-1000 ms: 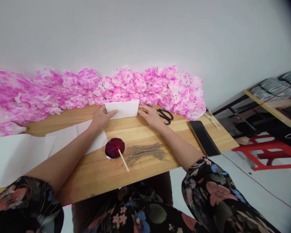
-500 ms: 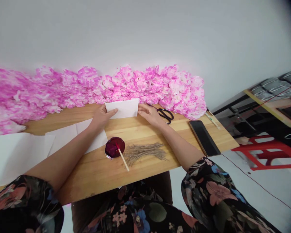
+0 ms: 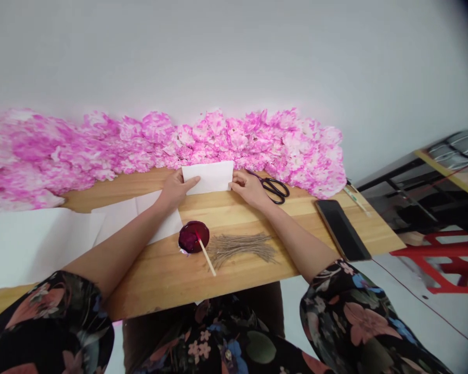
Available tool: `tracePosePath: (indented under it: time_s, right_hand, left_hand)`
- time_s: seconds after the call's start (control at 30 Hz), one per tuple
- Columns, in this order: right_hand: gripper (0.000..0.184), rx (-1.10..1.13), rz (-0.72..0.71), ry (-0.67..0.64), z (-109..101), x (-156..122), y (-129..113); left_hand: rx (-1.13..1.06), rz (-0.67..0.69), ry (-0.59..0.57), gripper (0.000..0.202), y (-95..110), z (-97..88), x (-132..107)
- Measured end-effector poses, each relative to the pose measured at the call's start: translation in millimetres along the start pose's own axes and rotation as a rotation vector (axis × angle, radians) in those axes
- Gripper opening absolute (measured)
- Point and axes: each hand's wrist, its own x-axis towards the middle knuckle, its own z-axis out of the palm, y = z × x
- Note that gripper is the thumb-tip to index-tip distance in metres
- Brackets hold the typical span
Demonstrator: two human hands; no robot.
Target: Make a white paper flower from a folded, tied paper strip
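Note:
A small white folded sheet of paper (image 3: 211, 177) stands tilted up between my two hands. My left hand (image 3: 176, 188) grips its left end, thumb across the front and fingers behind. At the lower right edge my right hand (image 3: 250, 188) pinches the paper between thumb and fingers. Black-handled scissors (image 3: 276, 190) lie just right of my right hand, their blades partly hidden. Nearer to me sits a round dish of dark red liquid (image 3: 193, 238) with a pale wooden stick (image 3: 207, 257) resting in it. A bundle of thin brown twigs or wires (image 3: 244, 245) lies to its right.
Pink and white ruffled flowers (image 3: 171, 137) line the table's back along the wall. White paper sheets (image 3: 31, 244) lie at the left. A phone (image 3: 342, 229) and a thin knife-like tool (image 3: 356, 199) are at the right. A red plastic stool (image 3: 448, 259) stands on the floor beyond.
The whole view has shifted, so everything sits a little further right. My right hand's fingers have curled in to the paper's lower right edge. My left hand keeps its hold.

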Motion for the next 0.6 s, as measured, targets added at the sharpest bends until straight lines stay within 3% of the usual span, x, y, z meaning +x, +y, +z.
tracePosePath:
  time_s: [0.3, 0.47, 0.6]
  right_hand:
    - [0.031, 0.069, -0.003, -0.020, 0, -1, -6]
    - [0.030, -0.018, 0.008, 0.018, -2, -1, -9]
    - [0.029, 0.069, 0.006, 0.080, -4, 0, -12]
  left_hand:
    - [-0.032, -0.001, 0.000, 0.059, -4, -0.2, 1]
    - [-0.019, 0.020, 0.026, 0.060, -6, -0.6, 2]
    - [0.003, 0.032, 0.026, 0.056, -7, -1.2, 3]
